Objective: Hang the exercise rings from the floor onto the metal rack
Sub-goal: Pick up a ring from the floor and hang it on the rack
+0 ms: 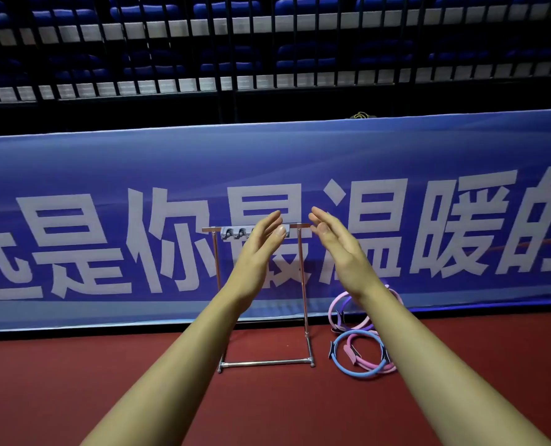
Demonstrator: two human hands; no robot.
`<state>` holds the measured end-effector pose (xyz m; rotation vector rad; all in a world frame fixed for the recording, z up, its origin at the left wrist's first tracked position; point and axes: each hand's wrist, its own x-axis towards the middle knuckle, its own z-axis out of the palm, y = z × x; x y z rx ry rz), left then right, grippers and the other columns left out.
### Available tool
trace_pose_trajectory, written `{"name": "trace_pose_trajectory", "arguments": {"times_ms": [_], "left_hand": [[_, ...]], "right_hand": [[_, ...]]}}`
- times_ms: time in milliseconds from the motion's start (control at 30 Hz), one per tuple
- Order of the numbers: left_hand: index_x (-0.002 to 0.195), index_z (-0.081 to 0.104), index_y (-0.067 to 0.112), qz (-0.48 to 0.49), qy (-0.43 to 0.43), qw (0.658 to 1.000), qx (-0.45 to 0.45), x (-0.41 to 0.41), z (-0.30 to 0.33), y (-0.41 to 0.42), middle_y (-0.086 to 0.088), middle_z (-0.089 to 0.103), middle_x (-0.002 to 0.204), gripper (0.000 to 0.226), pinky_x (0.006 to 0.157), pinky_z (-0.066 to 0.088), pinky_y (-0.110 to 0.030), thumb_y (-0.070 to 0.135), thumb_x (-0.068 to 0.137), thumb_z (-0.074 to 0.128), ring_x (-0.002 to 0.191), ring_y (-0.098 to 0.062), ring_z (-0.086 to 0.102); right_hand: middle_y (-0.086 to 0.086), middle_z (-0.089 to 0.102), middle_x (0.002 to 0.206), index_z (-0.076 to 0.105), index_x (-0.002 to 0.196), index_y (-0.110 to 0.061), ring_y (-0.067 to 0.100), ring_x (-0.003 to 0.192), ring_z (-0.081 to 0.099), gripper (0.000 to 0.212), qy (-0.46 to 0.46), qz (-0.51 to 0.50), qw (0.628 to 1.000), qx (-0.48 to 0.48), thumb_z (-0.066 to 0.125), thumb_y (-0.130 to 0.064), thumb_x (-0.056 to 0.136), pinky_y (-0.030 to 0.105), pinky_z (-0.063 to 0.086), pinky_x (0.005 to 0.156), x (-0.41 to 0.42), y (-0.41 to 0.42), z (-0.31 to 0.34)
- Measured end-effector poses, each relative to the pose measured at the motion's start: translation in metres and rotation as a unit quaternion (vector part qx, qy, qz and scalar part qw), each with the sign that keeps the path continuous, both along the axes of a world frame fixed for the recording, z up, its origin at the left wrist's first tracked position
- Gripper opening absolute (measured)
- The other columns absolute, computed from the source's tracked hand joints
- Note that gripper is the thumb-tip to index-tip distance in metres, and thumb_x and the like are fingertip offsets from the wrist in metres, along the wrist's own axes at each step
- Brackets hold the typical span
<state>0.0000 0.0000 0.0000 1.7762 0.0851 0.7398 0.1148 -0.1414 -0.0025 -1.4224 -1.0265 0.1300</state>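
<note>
Rings (362, 342) lie heaped on the floor (267, 407) just right of the rack (261, 297); we judge them light, springy hoops, best gripped at the padded handles. Our left hand (261, 249) and right hand (338, 249) hover released, empty.

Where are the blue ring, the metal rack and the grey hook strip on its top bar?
blue ring (338, 365): head view, on its lower left rim.
metal rack (264, 363): head view, on its bottom floor bar.
grey hook strip (235, 233): head view, on its left half.

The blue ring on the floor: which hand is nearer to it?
Right. The right hand is raised above the blue ring; the left hand is raised farther left, before the rack.
</note>
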Motion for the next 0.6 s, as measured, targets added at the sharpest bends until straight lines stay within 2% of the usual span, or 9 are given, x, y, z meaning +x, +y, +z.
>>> {"name": "trace_pose_trajectory", "arguments": {"times_ms": [100, 200, 333, 433, 600], "left_hand": [[0.149, 0.041, 0.036, 0.002, 0.016, 1.000, -0.003, 0.024, 0.000, -0.006, 0.016, 0.044, 0.153, 0.061, 0.119, 0.034, -0.040, 0.057, 0.093, 0.051, 0.138, 0.002, 0.043], [0.150, 0.040, 0.035, -0.001, 0.019, 1.000, 0.003, 0.049, 0.001, -0.003, 0.016, 0.045, 0.153, 0.061, 0.119, 0.034, -0.040, 0.057, 0.094, 0.051, 0.137, 0.002, 0.044], [0.148, 0.042, 0.039, -0.010, 0.022, 1.000, -0.004, 0.090, -0.001, 0.014, 0.019, 0.045, 0.153, 0.068, 0.118, 0.033, -0.040, 0.067, 0.088, 0.052, 0.138, 0.001, 0.043], [0.148, 0.042, 0.039, -0.019, 0.025, 0.999, -0.003, 0.125, -0.010, 0.031, 0.020, 0.045, 0.152, 0.070, 0.118, 0.033, -0.040, 0.070, 0.085, 0.052, 0.139, 0.000, 0.043], [0.148, 0.044, 0.034, -0.046, 0.026, 0.998, -0.019, 0.200, -0.022, 0.069, 0.016, 0.050, 0.148, 0.057, 0.116, 0.037, -0.033, 0.054, 0.095, 0.052, 0.132, 0.005, 0.049]], "right_hand": [[-0.016, 0.045, 0.152, 0.042, 0.147, -0.039, 0.002, 0.139, 0.042, 0.062, 0.017, -0.008, 1.000, 0.000, 0.044, -0.065, 0.091, 0.024, 0.034, 0.110, 0.021, -0.004, -0.001], [-0.018, 0.045, 0.151, 0.042, 0.147, -0.041, 0.000, 0.139, 0.041, 0.060, 0.022, -0.004, 1.000, -0.001, 0.044, -0.065, 0.092, 0.022, 0.033, 0.108, 0.040, -0.002, -0.001], [-0.018, 0.047, 0.150, 0.043, 0.146, -0.041, 0.000, 0.138, 0.042, 0.062, 0.031, -0.013, 0.999, -0.003, 0.045, -0.067, 0.090, 0.024, 0.035, 0.109, 0.079, 0.009, -0.007], [-0.019, 0.048, 0.149, 0.043, 0.146, -0.041, 0.000, 0.138, 0.042, 0.056, 0.038, -0.030, 0.999, -0.009, 0.044, -0.062, 0.094, 0.027, 0.034, 0.111, 0.113, 0.024, -0.016], [-0.017, 0.048, 0.149, 0.043, 0.147, -0.038, -0.001, 0.138, 0.042, 0.053, 0.050, -0.046, 0.998, -0.018, 0.046, -0.054, 0.097, 0.020, 0.034, 0.107, 0.174, 0.057, -0.026]]}}
